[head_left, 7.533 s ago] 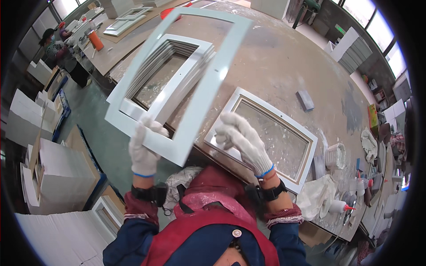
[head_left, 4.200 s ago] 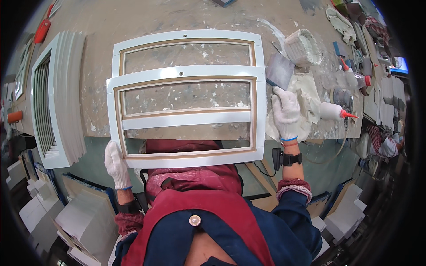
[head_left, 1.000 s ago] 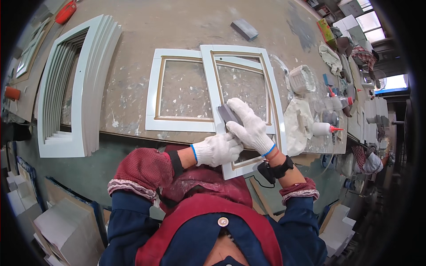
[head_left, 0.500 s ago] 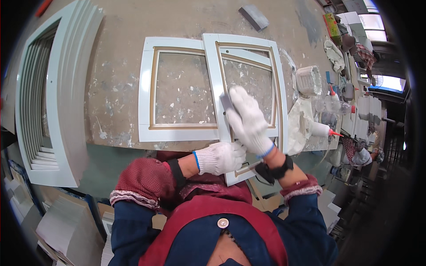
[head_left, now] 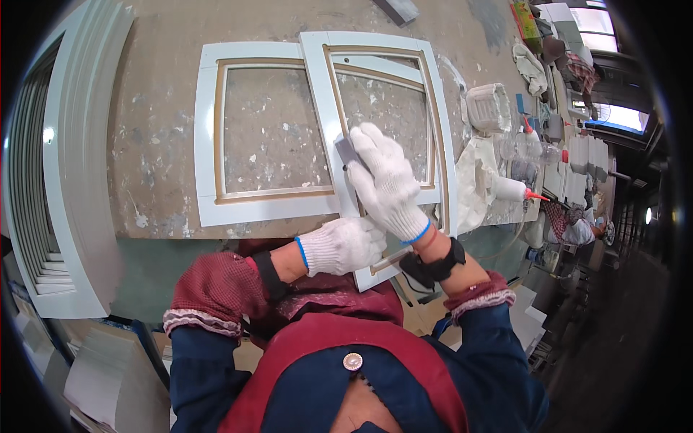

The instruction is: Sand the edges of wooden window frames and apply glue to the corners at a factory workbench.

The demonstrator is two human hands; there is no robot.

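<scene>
A white frame with a brown inner groove lies overlapping a second white frame on the paint-spotted table. Its near end sticks out past the table's front edge. My gloved right hand is closed around a grey sanding block, pressed to the upper frame's left rail. Lower on that same rail, my gloved left hand is closed over the frame; its fingertips are partly hidden behind my right wrist.
Stacked white frames stand at the left. A second grey block lies at the far edge of view. On the right are a whitish plastic tub, a crumpled cloth and a red-tipped glue bottle. Other people are farther right.
The whole view has shifted, so the table and frames sit farther left and up. My right hand has slid the sanding block slightly nearer along the rail; my left hand keeps its hold.
</scene>
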